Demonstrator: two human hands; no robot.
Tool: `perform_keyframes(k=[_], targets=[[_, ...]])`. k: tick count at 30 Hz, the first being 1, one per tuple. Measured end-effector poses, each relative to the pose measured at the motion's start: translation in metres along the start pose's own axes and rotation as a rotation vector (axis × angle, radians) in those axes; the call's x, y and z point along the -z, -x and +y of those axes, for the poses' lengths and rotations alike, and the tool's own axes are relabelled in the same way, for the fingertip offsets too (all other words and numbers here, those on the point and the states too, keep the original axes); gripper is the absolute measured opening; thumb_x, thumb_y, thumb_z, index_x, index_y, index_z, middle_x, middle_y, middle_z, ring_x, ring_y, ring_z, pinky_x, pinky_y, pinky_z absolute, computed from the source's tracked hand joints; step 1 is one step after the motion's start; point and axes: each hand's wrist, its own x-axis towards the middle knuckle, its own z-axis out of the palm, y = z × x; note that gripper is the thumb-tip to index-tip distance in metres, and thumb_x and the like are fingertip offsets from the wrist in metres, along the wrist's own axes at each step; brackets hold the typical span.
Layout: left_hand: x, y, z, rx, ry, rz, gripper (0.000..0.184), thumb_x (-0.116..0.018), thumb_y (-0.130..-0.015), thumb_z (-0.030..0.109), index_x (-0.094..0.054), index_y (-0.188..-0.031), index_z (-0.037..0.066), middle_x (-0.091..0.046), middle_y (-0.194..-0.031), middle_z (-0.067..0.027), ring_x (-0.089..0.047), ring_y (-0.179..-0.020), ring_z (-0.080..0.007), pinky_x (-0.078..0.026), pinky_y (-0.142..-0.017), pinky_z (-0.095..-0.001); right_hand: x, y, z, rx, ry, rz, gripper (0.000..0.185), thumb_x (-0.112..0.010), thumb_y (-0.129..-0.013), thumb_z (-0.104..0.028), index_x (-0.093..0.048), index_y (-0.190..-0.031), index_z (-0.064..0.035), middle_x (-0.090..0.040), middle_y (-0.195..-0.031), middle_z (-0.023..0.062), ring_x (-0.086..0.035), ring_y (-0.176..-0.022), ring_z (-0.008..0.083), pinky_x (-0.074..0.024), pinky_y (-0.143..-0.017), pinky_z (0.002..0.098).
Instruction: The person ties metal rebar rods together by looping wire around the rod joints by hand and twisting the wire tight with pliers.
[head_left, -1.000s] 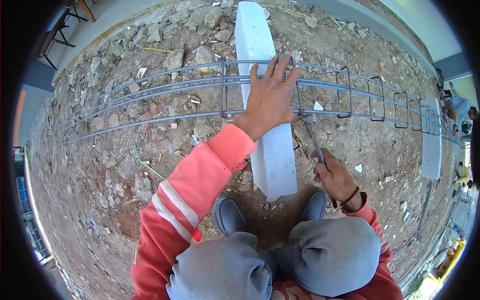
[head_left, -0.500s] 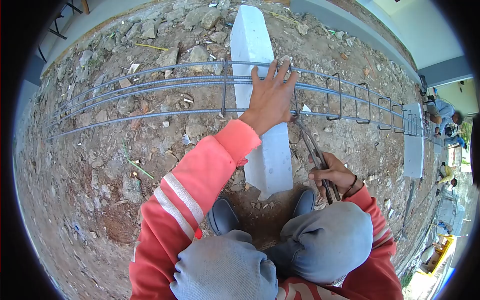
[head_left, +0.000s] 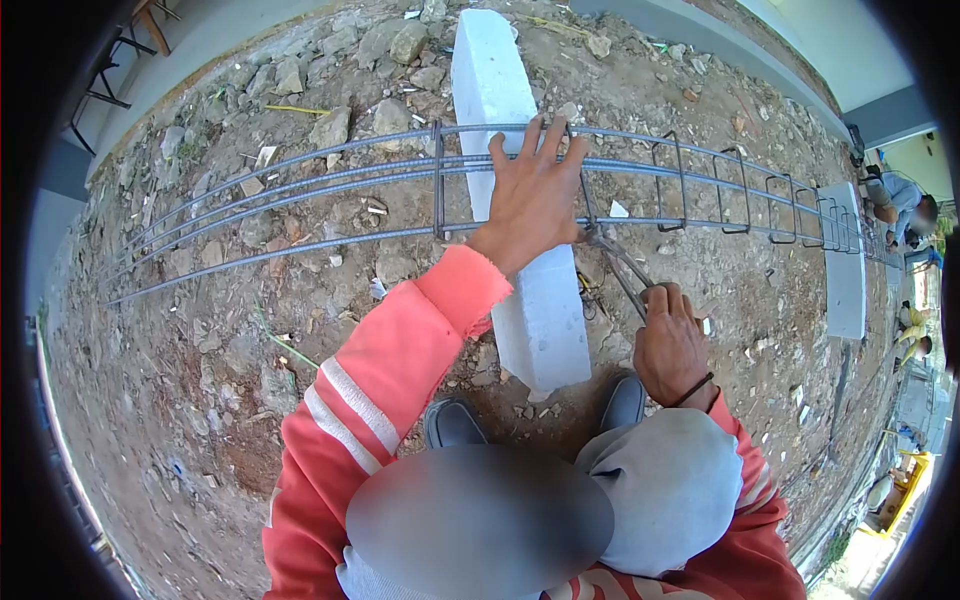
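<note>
Long steel bars with square wire stirrups lie across a white block. My left hand rests over the bars and a stirrup above the block, its fingers spread. My right hand is wrapped round the handles of metal pincers. The tip of the pincers meets the lower bar at a stirrup, just right of my left hand; the exact contact is too small to make out.
Stony ground with rubble surrounds the bars. A second white block supports their right end. Other people are at the far right, near a yellow object. My knees and shoes are below.
My right hand has turned over, knuckles now up, and moved higher along the pincers. The pincer handles, spread half a second ago, are now largely hidden in it. My left hand stays on the bars.
</note>
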Motion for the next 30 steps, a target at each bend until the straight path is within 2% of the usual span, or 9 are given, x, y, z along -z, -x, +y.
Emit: perform_keyframes(k=[2, 6, 12, 15, 19, 21, 24, 28, 30], targets=[[0.003, -0.001, 0.002, 0.047, -0.003, -0.064, 0.104, -0.095, -0.045, 0.035, -0.049, -0.135, 0.010, -0.038, -0.154, -0.0208, -0.037, -0.142, -0.0413, -0.029, -0.105, -0.0657, 0.005, -0.003, 0.001, -0.013, -0.019, -0.074, 0.020, -0.054, -0.083, -0.003, -0.052, -0.103, -0.0011, -0.059, -0.103, 0.0220, -0.062, -0.098, 0.0430, -0.0498, -0.080, 0.0542], [0.006, -0.005, 0.005, 0.032, -0.022, -0.093, 0.104, -0.095, -0.045, 0.036, -0.049, -0.135, 0.010, -0.038, -0.154, -0.0211, -0.037, -0.141, -0.0410, -0.030, -0.105, -0.0653, 0.021, -0.011, -0.006, -0.090, -0.090, -0.291, 0.020, -0.055, -0.086, -0.004, -0.053, -0.105, 0.0013, -0.065, -0.098, 0.0246, -0.065, -0.088, 0.0465, -0.0521, -0.076, 0.0541], [0.006, -0.007, 0.004, 0.019, -0.089, -0.122, 0.102, -0.094, -0.045, 0.038, -0.050, -0.133, 0.012, -0.039, -0.154, -0.0192, -0.039, -0.140, -0.0417, -0.033, -0.102, -0.0644, -0.013, -0.015, 0.015, -0.045, -0.378, -0.219, 0.016, -0.055, -0.085, 0.001, -0.054, -0.100, 0.0043, -0.066, -0.084, 0.0258, -0.065, -0.083, 0.0476, -0.0516, -0.074, 0.0531], [0.008, -0.007, 0.002, -0.008, -0.021, -0.071, 0.091, -0.089, -0.047, 0.027, -0.050, -0.128, 0.011, -0.041, -0.152, -0.0221, -0.041, -0.138, -0.0449, -0.033, -0.097, -0.0664, -0.035, -0.010, 0.019, -0.012, -0.536, -0.126, 0.012, -0.053, -0.085, 0.005, -0.056, -0.097, 0.0041, -0.064, -0.081, 0.0251, -0.064, -0.081, 0.0470, -0.0483, -0.072, 0.0541], [0.009, -0.010, 0.005, -0.025, -0.062, -0.099, 0.094, -0.090, -0.048, 0.030, -0.049, -0.130, 0.011, -0.041, -0.152, -0.0217, -0.042, -0.137, -0.0446, -0.034, -0.098, -0.0660, -0.061, -0.011, 0.022, -0.031, -0.627, -0.050, 0.015, -0.052, -0.081, 0.007, -0.055, -0.096, 0.0043, -0.064, -0.080, 0.0238, -0.063, -0.079, 0.0473, -0.0480, -0.071, 0.0534], [0.009, -0.010, 0.006, -0.033, -0.077, -0.100, 0.095, -0.091, -0.048, 0.031, -0.049, -0.131, 0.011, -0.041, -0.152, -0.0216, -0.042, -0.137, -0.0445, -0.034, -0.098, -0.0662, -0.063, -0.012, 0.025, 0.036, -0.632, -0.028, 0.021, -0.053, -0.079, 0.008, -0.055, -0.099, 0.0055, -0.063, -0.085, 0.0274, -0.063, -0.078, 0.0479, -0.0486, -0.070, 0.0538], [0.011, -0.010, 0.006, -0.015, -0.087, -0.103, 0.096, -0.091, -0.048, 0.033, -0.048, -0.131, 0.011, -0.039, -0.152, -0.0211, -0.041, -0.137, -0.0451, -0.033, -0.099, -0.0667, -0.045, -0.016, 0.035, 0.072, -0.629, -0.107, 0.019, -0.053, -0.080, 0.007, -0.054, -0.099, 0.0059, -0.063, -0.085, 0.0288, -0.062, -0.078, 0.0488, -0.0478, -0.069, 0.0550], [0.013, -0.017, 0.006, -0.016, -0.088, -0.239, 0.100, -0.092, -0.046, 0.031, -0.046, -0.132, 0.011, -0.030, -0.155, -0.0211, -0.035, -0.138, -0.0492, -0.032, -0.099, -0.0686, -0.044, -0.018, 0.033, 0.039, -0.629, -0.139, 0.021, -0.054, -0.081, 0.005, -0.054, -0.102, 0.0051, -0.063, -0.085, 0.0303, -0.062, -0.080, 0.0503, -0.0477, -0.069, 0.0561], [0.016, -0.025, 0.009, -0.038, -0.109, -0.297, 0.101, -0.092, -0.046, 0.030, -0.045, -0.134, 0.011, -0.028, -0.156, -0.0213, -0.034, -0.137, -0.0506, -0.032, -0.099, -0.0693, -0.043, -0.018, 0.028, -0.097, -0.602, -0.216, 0.022, -0.056, -0.082, 0.002, -0.054, -0.104, 0.0039, -0.064, -0.087, 0.0308, -0.064, -0.082, 0.0505, -0.0497, -0.070, 0.0556]])
